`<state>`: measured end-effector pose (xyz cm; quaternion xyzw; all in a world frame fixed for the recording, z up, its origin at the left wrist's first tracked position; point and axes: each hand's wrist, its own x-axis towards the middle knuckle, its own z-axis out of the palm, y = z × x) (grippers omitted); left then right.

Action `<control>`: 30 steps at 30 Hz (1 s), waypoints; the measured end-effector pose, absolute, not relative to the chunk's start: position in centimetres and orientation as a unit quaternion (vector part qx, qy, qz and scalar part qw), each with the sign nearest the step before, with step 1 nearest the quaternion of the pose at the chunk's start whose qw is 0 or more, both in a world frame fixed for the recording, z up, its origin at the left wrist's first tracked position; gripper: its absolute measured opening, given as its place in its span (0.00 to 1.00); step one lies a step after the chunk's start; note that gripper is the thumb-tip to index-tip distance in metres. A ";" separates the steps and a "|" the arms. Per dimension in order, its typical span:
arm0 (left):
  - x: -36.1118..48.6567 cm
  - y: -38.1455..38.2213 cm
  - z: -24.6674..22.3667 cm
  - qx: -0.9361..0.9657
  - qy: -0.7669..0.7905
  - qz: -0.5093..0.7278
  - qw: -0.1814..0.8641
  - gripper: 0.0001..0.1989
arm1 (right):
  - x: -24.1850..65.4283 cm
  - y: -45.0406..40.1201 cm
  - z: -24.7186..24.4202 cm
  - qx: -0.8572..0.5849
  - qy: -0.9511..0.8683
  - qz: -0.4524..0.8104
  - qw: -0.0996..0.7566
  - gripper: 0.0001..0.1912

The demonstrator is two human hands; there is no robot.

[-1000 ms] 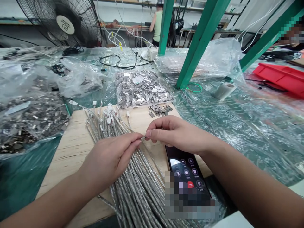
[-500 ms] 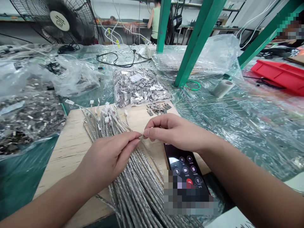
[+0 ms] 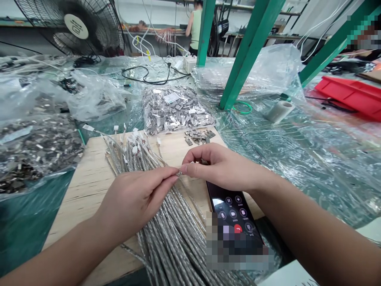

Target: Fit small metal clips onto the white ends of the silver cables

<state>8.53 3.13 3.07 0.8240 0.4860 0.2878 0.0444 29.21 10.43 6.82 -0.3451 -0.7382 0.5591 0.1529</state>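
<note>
**Fingertips meet over a small metal part**

Head view: the left hand [image 3: 135, 200] and right hand [image 3: 222, 169] come together above the wooden board [image 3: 89, 178], low and close to the eye, which suits work this fine. The left fingers [image 3: 166, 176] are pinched together on the end of one cable drawn from the bundle [image 3: 166, 222]; the right fingers [image 3: 186, 169] are pinched on a tiny metal part [image 3: 179, 173] that sits right at the cable end, touching both fingertips. Whether the part is already on the cable I cannot tell.

The bundle lies fanned across the board under the left hand, ends pointing far, so single cables are easy to pick. Loose metal clips [image 3: 198, 137] sit just beyond the right hand, with a full bag [image 3: 175, 109] behind them as stock. A phone [image 3: 233, 222] lies near, under the right wrist, screen up. A fan [image 3: 74, 26] stands far left on the counter [image 3: 268, 135].
</note>
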 end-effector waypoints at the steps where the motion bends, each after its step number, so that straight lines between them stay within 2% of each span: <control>1: 8.6 3.1 3.1 0.825 0.486 0.286 0.044 0.11 | 29.2 10.4 6.9 -0.345 -0.739 0.558 0.153 0.07; 14: 8.8 3.1 3.6 0.815 0.488 0.305 0.064 0.10 | 29.2 10.4 6.7 -0.326 -0.755 0.542 0.173 0.06; 26: 8.7 3.1 3.8 0.821 0.481 0.298 0.082 0.09 | 29.2 10.4 6.7 -0.317 -0.746 0.556 0.183 0.18; 30: 8.6 3.1 3.8 0.822 0.481 0.295 0.082 0.09 | 29.1 10.5 6.8 -0.316 -0.750 0.552 0.181 0.19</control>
